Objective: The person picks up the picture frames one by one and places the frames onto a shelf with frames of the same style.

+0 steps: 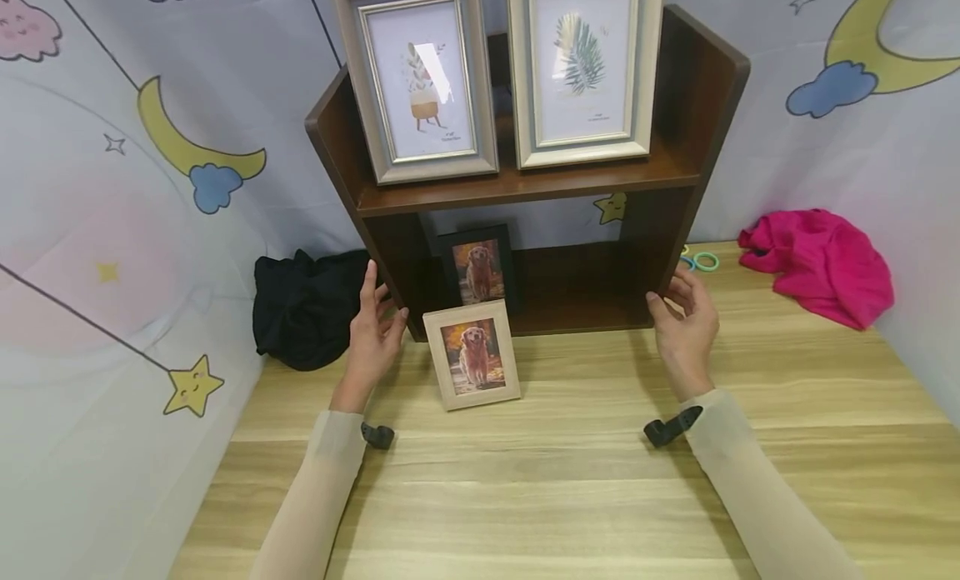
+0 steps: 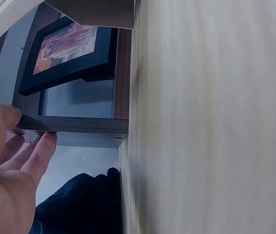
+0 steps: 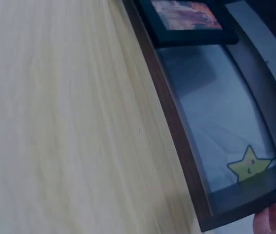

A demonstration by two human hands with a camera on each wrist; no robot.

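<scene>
A dark brown two-tier shelf [image 1: 540, 193] stands on the wooden table, gripped at both sides. My left hand [image 1: 375, 338] pinches its left side panel [image 2: 74, 124], thumb at the front edge and fingers on the outer face. On the opposite side, my right hand [image 1: 686, 334] holds the right panel [image 3: 247, 209] low down in the same way. Two large pale picture frames, one with a potted plant [image 1: 422, 88] and one with a leaf [image 1: 585, 72], stand on the upper tier. A black dog photo frame [image 1: 480, 272] leans inside the lower tier. In front stands a light wood dog photo frame [image 1: 474, 357].
Black cloth [image 1: 307, 309] lies bunched beside the shelf's left side. Bright pink cloth [image 1: 821, 263] and small coloured rings [image 1: 706, 262] lie to the right. Printed fabric walls [image 1: 120, 263] enclose the table [image 1: 540, 488] at the back and sides.
</scene>
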